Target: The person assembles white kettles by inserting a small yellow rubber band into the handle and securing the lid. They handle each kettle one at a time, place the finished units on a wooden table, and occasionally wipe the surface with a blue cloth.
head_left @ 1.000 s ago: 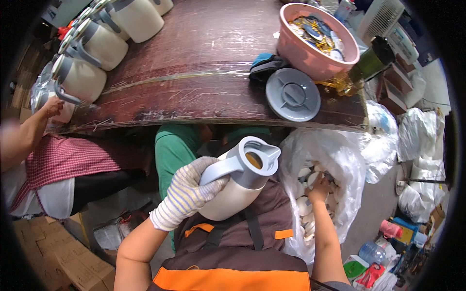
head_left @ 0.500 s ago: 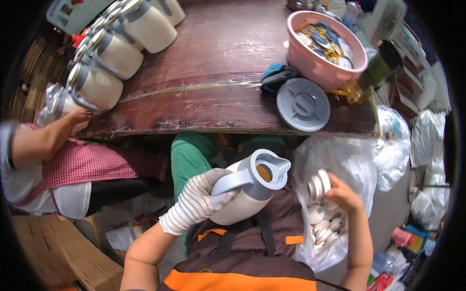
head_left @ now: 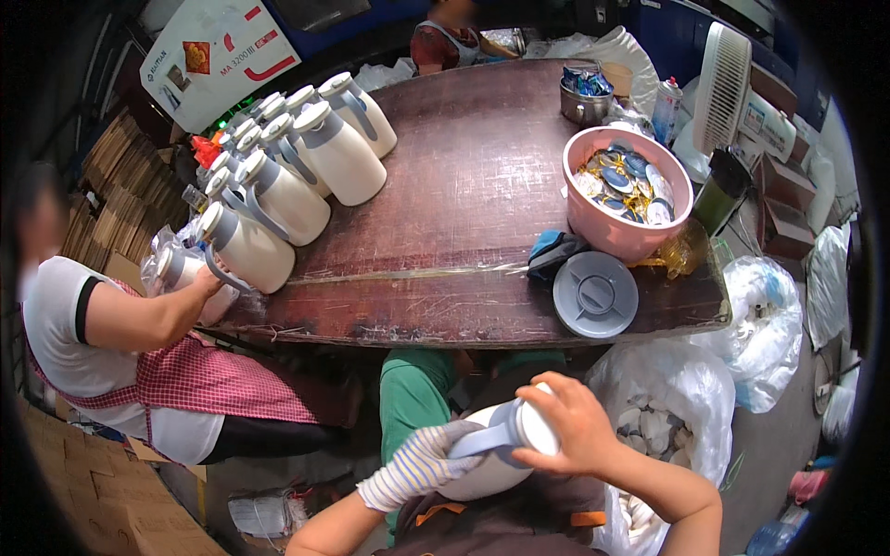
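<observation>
In the head view, the gloved left hand (head_left: 417, 463) wraps closed around the grey handle of a cream jug (head_left: 496, 454) held on its side below the near edge of the brown table (head_left: 464, 185); the bare right hand (head_left: 570, 426) is cupped closed over the jug's mouth, fingers curled on it, and what lies under the palm cannot be told. On the table, a grey lid (head_left: 595, 294) lies by the near right corner, just beside a pink bowl (head_left: 630, 195) of small caps; a row of cream jugs (head_left: 297, 176) stands along the left edge, where another person's hand (head_left: 206, 281) touches one; a white bag of caps (head_left: 663, 417) sits below the near right corner.
</observation>
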Tool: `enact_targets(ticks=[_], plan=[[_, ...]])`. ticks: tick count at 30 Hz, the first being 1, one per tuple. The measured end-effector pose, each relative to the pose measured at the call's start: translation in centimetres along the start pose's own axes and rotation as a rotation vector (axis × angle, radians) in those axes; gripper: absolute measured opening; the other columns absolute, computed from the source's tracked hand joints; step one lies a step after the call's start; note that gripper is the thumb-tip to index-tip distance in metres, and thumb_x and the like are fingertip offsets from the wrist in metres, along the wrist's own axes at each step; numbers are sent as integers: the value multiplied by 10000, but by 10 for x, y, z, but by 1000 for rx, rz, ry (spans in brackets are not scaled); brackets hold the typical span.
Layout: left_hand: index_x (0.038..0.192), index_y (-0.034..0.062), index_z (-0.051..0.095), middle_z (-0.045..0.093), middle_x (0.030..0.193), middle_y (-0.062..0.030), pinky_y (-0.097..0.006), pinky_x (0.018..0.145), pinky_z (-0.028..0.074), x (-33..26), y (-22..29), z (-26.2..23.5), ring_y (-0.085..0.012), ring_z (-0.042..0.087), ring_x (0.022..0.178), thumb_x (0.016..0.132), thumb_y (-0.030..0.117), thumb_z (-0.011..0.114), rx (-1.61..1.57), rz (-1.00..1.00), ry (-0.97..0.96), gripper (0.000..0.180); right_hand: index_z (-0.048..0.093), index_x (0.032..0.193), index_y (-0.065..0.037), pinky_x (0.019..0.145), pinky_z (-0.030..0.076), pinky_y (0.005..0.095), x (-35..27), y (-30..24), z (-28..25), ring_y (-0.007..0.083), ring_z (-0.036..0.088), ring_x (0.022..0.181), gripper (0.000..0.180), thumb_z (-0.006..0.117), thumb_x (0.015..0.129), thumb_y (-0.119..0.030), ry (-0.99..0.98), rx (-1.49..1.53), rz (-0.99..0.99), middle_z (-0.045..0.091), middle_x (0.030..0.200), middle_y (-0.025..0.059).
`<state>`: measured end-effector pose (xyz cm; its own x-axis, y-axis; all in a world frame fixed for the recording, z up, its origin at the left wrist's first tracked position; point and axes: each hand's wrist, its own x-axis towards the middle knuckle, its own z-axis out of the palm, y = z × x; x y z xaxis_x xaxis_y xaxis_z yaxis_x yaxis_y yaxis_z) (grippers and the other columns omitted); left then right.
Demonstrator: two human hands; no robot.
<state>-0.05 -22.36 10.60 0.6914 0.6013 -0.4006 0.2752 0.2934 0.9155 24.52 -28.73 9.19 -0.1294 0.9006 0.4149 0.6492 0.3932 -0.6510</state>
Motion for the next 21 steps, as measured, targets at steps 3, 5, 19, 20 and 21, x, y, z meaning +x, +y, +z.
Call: enact_targets(ticks=[3, 5, 19, 20, 21], plan=[[1178, 29, 629, 661, 1006, -23, -246, 839, 489, 14, 1, -32, -93, 593, 918, 781, 39, 727, 154, 25, 11, 409, 610, 1209, -128, 826, 474, 420, 9, -19, -3, 328, 582, 1008, 606, 771, 688, -391, -55, 70, -188, 555, 1168, 165], [1178, 32, 629, 670, 1027, -40, -249, 841, 491, 27, 4, -41, -105, 605, 917, 726, 26, 746, 244, 126, 19, 467, 585, 1251, -159, 840, 476, 414, 14, -30, -5, 325, 582, 1022, 611, 741, 715, -408, -170, 78, -317, 547, 1177, 164], [1069, 15, 668, 686, 961, -50, -266, 833, 506, 71, -45, -16, -103, 601, 910, 911, 111, 651, 50, 78, -9, 186, 621, 1240, -233, 883, 486, 351, 27, -48, 3, 275, 599, 1069, 498, 660, 802, -466, -322, 205, -638, 561, 1220, 120], [1042, 7, 673, 693, 964, -70, -279, 847, 514, 70, -44, -22, -115, 617, 930, 912, 120, 652, 177, 107, 29, 173, 627, 1236, -236, 884, 485, 352, 28, -46, 3, 275, 599, 1067, 502, 668, 792, -468, -317, 214, -603, 563, 1214, 119], [1040, 2, 671, 694, 957, -71, -281, 846, 516, 66, -45, -26, -117, 621, 924, 913, 127, 652, 175, 99, 55, 179, 635, 1231, -244, 876, 481, 359, 29, -47, 3, 271, 599, 1048, 521, 687, 765, -471, -320, 209, -570, 568, 1193, 117]])
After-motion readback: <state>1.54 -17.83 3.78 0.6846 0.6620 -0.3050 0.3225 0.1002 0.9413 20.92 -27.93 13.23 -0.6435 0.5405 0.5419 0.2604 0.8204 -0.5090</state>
